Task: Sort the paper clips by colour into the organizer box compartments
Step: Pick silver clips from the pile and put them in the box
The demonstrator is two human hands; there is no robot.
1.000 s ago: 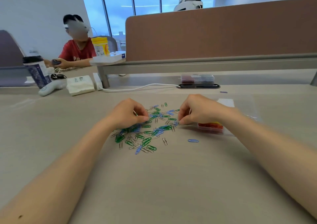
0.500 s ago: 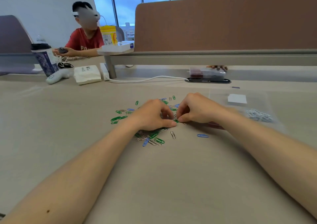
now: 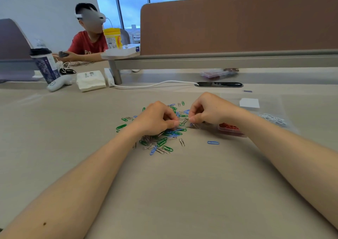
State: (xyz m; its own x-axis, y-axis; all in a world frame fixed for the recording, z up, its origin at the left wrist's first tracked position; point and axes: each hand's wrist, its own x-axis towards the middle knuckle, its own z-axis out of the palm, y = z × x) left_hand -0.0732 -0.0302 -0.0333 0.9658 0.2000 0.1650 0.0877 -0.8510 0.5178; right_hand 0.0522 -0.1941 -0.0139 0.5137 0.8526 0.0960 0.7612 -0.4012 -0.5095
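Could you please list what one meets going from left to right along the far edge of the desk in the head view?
Dark patterned cup → white controller → white tissue pack → white cable → black cable slot → white paper slip.

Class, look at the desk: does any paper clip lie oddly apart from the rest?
Yes. One blue paper clip lies alone on the desk, right of the mixed pile, and another small blue one sits far back near the cable slot.
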